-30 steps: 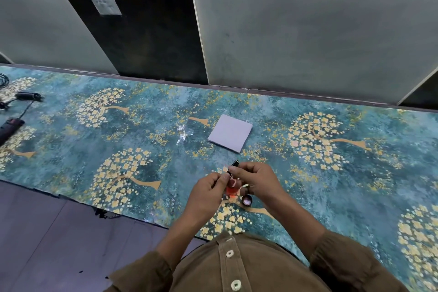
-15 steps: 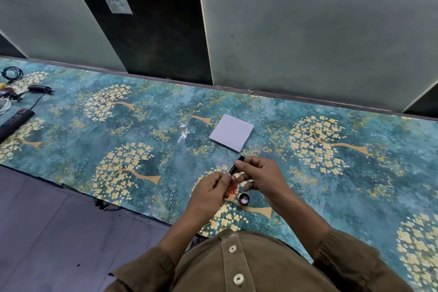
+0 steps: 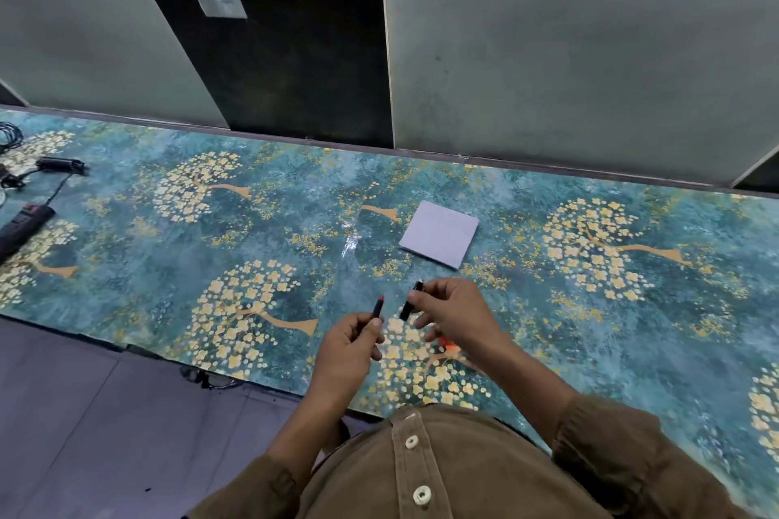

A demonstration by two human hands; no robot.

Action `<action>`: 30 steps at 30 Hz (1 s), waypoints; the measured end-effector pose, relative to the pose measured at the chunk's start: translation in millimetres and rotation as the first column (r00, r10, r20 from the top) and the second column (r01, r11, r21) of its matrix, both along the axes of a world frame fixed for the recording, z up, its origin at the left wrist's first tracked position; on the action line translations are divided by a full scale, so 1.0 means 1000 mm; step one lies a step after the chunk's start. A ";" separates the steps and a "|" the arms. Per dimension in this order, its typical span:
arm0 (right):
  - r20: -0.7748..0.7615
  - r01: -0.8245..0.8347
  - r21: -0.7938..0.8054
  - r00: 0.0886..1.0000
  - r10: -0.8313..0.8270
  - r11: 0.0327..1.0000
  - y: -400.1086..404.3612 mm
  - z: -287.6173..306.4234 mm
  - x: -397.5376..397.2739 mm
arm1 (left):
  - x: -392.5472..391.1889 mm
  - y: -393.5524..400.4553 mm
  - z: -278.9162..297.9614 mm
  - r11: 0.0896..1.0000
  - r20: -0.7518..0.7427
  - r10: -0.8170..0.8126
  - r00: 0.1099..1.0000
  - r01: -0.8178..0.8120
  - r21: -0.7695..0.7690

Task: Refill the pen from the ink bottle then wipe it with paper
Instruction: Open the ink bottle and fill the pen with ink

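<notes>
While our two hands hover apart over the patterned table near the lower middle of the frame, each one holds a piece of the pen. Our left hand has its fingers curled round a slim part with a red tip, which pokes up and away from us above the thumb. Our right hand pinches the black pen barrel between thumb and forefinger, the barrel tilted, with the other fingers spread loosely below it. The two pieces are close but not touching.

Just under our right hand a small patch of orange-red shows on the table; we take it for part of the ink bottle, but the hand hides most of it and we cannot tell more. The square of pale paper lies flat on the table, above the hands and a little right of centre, well apart from them.

At the far left edge of the frame we see a black power strip and some dark cables.
</notes>
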State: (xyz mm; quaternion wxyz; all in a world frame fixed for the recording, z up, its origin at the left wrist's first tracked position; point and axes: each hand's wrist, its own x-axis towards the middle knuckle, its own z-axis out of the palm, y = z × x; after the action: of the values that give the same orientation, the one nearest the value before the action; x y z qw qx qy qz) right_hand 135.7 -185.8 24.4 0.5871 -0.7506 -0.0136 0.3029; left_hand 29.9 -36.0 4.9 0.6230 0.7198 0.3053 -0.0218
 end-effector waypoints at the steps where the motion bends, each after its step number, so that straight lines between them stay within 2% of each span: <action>1: 0.019 -0.031 -0.048 0.999 0.032 0.998 0.009 -0.002 -0.004 | -0.003 0.007 -0.001 1.000 -0.007 0.004 1.000 -0.004 -0.012; 6: 0.031 -0.084 -0.278 0.995 0.096 0.957 0.052 -0.030 -0.015 | -0.005 0.046 -0.005 0.996 -0.029 -0.022 0.999 0.020 -0.082; 10: 0.024 -0.087 -0.376 0.994 0.104 0.923 0.084 -0.051 -0.017 | -0.006 0.073 -0.005 0.992 -0.012 -0.086 0.996 0.085 -0.096; 16: 0.084 0.016 -0.477 0.996 0.028 0.879 0.117 -0.063 -0.014 | -0.012 0.112 -0.006 0.977 0.002 -0.154 0.988 0.153 -0.148; 22: 0.106 0.167 -0.423 0.985 -0.135 0.891 0.117 -0.071 -0.028 | -0.017 0.135 -0.007 0.964 0.003 -0.213 0.977 0.211 -0.162; 26: 0.138 0.219 -0.388 0.974 -0.179 0.895 0.116 -0.058 -0.041 | -0.016 0.141 -0.002 0.962 0.000 -0.215 0.977 0.212 -0.173; 28: 0.072 0.211 -0.244 0.977 -0.199 0.946 0.117 -0.042 -0.048 | -0.013 0.143 0.004 0.963 0.015 -0.208 0.978 0.208 -0.171; 30: -0.043 0.189 -0.017 0.981 -0.190 0.982 0.122 -0.019 -0.056 | -0.009 0.143 0.013 0.965 0.036 -0.204 0.978 0.207 -0.158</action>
State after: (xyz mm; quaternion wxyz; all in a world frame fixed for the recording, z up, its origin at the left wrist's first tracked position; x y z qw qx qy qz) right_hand 79.8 -63.9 5.1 0.6086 -0.7453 0.0730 0.2623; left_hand 20.9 106.5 18.0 0.6764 0.6951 0.2200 -0.1039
